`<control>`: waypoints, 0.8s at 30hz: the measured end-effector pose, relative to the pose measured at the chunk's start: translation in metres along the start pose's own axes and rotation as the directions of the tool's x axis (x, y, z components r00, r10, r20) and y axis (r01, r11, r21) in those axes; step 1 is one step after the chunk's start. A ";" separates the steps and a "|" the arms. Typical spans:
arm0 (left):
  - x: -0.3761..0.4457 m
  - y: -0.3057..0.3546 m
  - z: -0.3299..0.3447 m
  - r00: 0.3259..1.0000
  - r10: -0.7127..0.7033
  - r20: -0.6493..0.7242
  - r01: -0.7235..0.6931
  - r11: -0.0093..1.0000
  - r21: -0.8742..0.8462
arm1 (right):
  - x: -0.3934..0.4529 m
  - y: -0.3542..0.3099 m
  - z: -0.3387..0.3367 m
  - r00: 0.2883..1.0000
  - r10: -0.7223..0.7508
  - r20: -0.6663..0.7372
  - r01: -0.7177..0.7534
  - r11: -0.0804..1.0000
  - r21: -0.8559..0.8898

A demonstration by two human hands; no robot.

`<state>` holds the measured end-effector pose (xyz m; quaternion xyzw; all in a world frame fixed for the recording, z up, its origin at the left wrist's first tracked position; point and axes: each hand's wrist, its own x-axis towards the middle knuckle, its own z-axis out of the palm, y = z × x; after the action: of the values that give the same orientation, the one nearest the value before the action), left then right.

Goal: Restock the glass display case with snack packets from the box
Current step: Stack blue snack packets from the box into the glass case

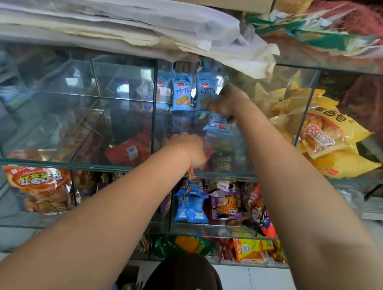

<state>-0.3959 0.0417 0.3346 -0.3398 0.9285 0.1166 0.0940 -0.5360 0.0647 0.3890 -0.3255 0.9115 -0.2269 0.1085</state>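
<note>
While the right hand [228, 101] pinches blue snack packets [217, 122] inside the glass display case [109, 165] beside standing blue packets [181, 92], the left hand [188, 149] reaches lower; its grip cannot be told.

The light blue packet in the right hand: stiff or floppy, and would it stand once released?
Probably floppy: the light blue packet dangles below the right hand, which pinches its top. Likely light. The standing packets nearby look upright, so it might stand if propped.

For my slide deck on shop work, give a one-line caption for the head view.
Right hand holds a blue snack packet inside the glass case; left hand reaches in below.
</note>
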 end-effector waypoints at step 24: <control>0.005 0.001 0.001 0.999 0.021 0.024 -0.025 0.980 0.198 | -0.006 0.019 0.015 0.992 0.041 -0.121 -0.085 0.917 -0.389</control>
<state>-0.4001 0.0403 0.3328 -0.3166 0.9383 0.0286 0.1362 -0.5363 0.0765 0.3670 -0.2981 0.9531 -0.0532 -0.0026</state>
